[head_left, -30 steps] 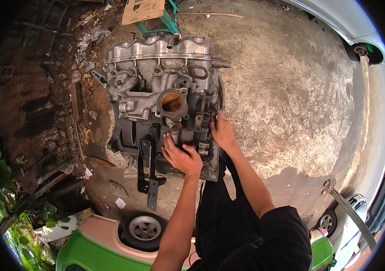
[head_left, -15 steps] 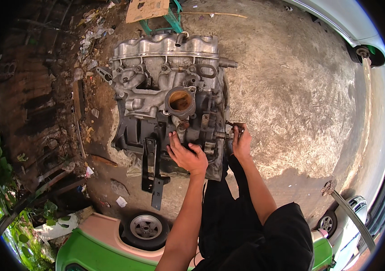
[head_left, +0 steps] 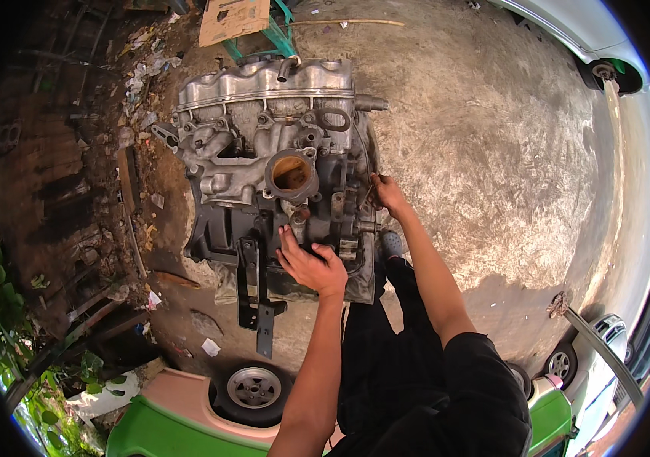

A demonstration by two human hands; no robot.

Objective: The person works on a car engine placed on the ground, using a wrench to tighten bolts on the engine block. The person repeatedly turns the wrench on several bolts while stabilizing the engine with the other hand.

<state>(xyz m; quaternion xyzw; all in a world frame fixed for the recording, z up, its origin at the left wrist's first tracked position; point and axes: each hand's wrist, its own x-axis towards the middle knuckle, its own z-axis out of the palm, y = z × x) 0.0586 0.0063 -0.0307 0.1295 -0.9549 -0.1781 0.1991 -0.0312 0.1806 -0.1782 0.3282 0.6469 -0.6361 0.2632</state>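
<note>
A large grey metal car engine lies before me, with a ribbed silvery cover along its far side and a round open throat near its middle. My left hand rests on its near part with the fingers spread, just below that throat and right of a black metal bracket. At the engine's right edge, my right hand has its fingers curled together. Whatever they hold is hidden or too small to name. A short shaft juts from the engine just below this hand.
Beyond the engine stands a green stool with a cardboard sheet on it. Scraps and timber litter the ground at left. A green and pink vehicle is at the near side, and a pale car at the far right.
My right hand has moved away from me along the engine's right edge, off the short shaft. The dark rod it pinched is no longer clearly visible. My left hand stays on the engine.
</note>
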